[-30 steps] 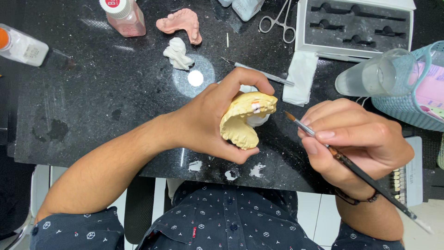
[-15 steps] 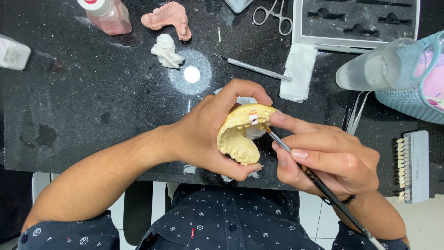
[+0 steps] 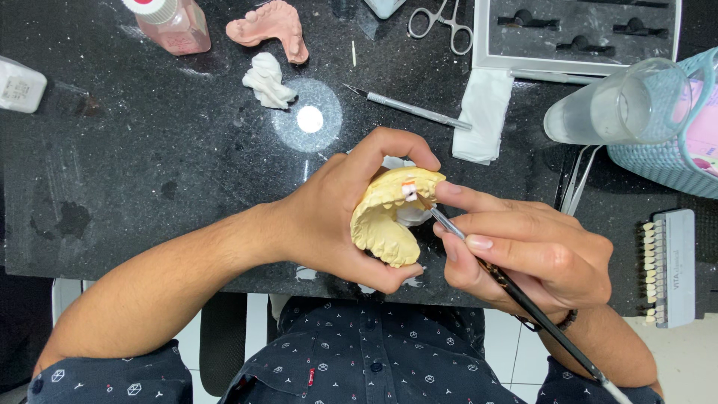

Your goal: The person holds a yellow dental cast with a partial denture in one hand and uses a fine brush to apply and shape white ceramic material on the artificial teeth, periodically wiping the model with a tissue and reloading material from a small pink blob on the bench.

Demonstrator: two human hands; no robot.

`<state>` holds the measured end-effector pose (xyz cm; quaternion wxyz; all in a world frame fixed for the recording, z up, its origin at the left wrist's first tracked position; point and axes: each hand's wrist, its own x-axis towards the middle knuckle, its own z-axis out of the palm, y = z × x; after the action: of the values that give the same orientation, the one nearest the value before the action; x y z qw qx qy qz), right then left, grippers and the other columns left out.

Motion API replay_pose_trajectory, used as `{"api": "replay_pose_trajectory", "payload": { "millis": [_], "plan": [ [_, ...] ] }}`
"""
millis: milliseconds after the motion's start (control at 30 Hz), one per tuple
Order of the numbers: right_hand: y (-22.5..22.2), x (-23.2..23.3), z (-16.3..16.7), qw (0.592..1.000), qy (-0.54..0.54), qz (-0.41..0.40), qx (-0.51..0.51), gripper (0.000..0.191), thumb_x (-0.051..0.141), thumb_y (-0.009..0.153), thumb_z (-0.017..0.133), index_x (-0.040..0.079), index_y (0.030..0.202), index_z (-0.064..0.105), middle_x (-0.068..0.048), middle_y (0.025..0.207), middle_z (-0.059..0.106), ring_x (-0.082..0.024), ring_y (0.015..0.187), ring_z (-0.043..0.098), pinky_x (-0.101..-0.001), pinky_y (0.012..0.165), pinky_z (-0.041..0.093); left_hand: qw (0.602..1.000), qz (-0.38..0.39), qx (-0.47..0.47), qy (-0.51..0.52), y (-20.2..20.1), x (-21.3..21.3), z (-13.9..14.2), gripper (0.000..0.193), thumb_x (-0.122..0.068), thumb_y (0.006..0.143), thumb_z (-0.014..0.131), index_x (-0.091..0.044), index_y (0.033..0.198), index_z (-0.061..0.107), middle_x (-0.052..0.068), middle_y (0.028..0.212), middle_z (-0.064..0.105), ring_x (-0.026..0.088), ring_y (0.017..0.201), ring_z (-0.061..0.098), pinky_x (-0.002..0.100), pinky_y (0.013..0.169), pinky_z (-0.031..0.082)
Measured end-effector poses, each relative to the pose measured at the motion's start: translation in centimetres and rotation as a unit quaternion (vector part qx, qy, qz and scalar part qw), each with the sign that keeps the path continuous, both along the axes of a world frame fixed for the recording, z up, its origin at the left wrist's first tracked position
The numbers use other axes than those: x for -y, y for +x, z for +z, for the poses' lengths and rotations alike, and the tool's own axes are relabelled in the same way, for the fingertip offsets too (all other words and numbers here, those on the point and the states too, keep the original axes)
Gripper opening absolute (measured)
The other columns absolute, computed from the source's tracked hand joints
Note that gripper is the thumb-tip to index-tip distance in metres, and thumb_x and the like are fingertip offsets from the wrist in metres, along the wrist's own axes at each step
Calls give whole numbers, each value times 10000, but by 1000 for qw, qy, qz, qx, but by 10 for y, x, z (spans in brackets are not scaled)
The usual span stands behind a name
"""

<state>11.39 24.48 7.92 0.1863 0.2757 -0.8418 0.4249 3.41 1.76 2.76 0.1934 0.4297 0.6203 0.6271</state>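
Brush (image 3: 523, 299) tip is buried behind the yellow dental cast (image 3: 385, 221), so I can't see if the bristles touch the white tooth (image 3: 409, 191); its far end runs off the bottom edge. My left hand (image 3: 336, 209) covers the cast's back side. White lump (image 3: 410, 215) inside the arch is mostly blocked, can't ID it. Pink-liquid bottle (image 3: 168, 22) and scissors (image 3: 441, 19) cut by the top edge, teal basket (image 3: 666, 161) by the right, white container (image 3: 19, 86) by the left. Shade guide (image 3: 669, 269) tabs too small to tell apart.

cast (image 3: 389, 224) in left hand (image 3: 329, 217) | brush (image 3: 523, 299) right | scissors (image 3: 441, 19) behind
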Motion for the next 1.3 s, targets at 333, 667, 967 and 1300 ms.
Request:
{"api": "replay_pose_trajectory", "payload": {
  "millis": [333,667,967,1300],
  "plan": [
    [1,-1,-1,1000,2,-2,6,353,6,881,796,34,1090,513,-165,924,731,-389,1047,759,-395,790,673,1000,-5,16,-16,0,0,0,823,-257,798,941,-78,1382,389,45,1186,688,130,1052,775,268,924,643],
    [1,-3,-1,1000,21,11,-6,389,0,862,811,36,1103,509,-168,924,731,-400,1042,755,-387,754,652,1000,-6,17,-3,1,-1,-1,821,-247,805,945,-80,1384,387,53,1203,666,135,1071,761,249,893,633],
    [-1,-3,-2,999,23,18,-19,389,-1,866,805,32,1106,501,-176,924,728,-403,1024,757,-383,751,649,1000,-2,11,-13,0,-1,-1,817,-252,800,943,-84,1376,388,46,1181,687,132,1052,771,264,909,640],
    [-1,-3,-1,999,26,14,-20,380,10,877,801,33,1111,503,-174,922,729,-399,1028,761,-384,751,654,1000,-7,12,-3,0,-2,-2,810,-249,822,936,-83,1386,379,50,1188,684,134,1057,773,247,884,642]
  ]
}}
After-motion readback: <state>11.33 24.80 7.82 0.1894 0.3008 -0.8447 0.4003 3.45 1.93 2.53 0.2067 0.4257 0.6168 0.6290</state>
